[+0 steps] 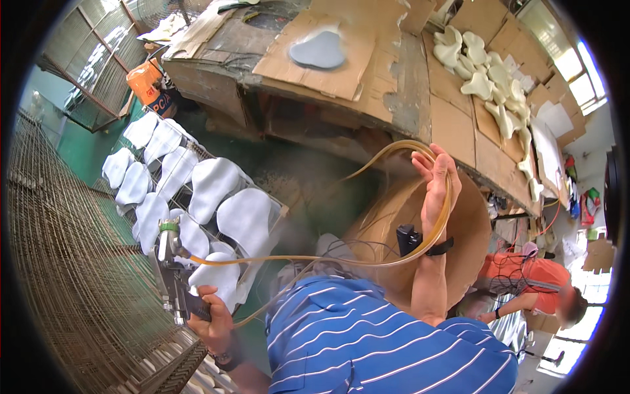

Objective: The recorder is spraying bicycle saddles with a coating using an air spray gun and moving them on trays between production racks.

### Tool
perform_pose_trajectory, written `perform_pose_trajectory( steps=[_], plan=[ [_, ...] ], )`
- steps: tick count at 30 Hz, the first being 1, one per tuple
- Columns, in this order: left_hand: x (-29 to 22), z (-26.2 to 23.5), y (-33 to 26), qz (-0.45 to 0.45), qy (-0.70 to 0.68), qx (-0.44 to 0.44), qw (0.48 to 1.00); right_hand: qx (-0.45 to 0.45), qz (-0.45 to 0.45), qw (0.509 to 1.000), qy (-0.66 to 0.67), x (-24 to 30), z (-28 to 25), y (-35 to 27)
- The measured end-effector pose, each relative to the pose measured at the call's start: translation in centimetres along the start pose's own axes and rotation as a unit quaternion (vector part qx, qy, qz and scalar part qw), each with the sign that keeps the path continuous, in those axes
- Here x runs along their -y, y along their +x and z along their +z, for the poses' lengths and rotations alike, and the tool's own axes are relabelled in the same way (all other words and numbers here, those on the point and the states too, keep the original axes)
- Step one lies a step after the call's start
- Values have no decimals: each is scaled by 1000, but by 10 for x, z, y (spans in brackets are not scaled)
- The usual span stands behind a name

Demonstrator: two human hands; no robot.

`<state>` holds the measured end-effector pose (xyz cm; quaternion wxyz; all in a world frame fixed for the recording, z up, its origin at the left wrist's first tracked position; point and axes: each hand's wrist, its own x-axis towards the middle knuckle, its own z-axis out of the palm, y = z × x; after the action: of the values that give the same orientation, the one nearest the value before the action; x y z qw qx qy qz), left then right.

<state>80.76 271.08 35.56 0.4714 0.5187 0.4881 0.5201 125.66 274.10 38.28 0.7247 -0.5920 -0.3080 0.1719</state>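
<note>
My left hand point(213, 320) grips the dark handle of a metal spray gun point(169, 269), which has a green ring at its top. Several white, rounded, waisted pads point(246, 220) lie in rows on a wire rack just beyond the gun. An amber hose point(341, 262) runs from the gun across my front to my right side. There my raised right hand point(436, 184) carries a loop of it, fingers loosely curved. How firmly they close is hard to see. Pale mist hangs between the rack and the bench.
A cardboard-covered bench point(394, 85) holds a grey-blue pad point(317, 50) and a pile of cream moulded pieces point(482, 72). Wire racks point(59, 249) stand at the left, an orange container point(149, 85) behind. A curved cardboard sheet point(469, 226) and a person in orange point(531, 279) are at right.
</note>
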Motion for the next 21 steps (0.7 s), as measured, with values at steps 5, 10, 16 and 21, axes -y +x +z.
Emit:
perform_pose_trajectory(
  steps=[5,10,16,21],
  plan=[
    [8,-3,15,-65,-85,-79,991,52,-25,998,8,14,69,38],
    [22,-4,46,0,-47,-61,997,192,-15,979,-66,-9,133,85],
    [14,21,77,-9,-62,-163,985,417,-160,584,-678,-84,162,129],
    [28,69,110,-42,45,-244,968,666,-139,705,-199,-62,249,104]
  ],
)
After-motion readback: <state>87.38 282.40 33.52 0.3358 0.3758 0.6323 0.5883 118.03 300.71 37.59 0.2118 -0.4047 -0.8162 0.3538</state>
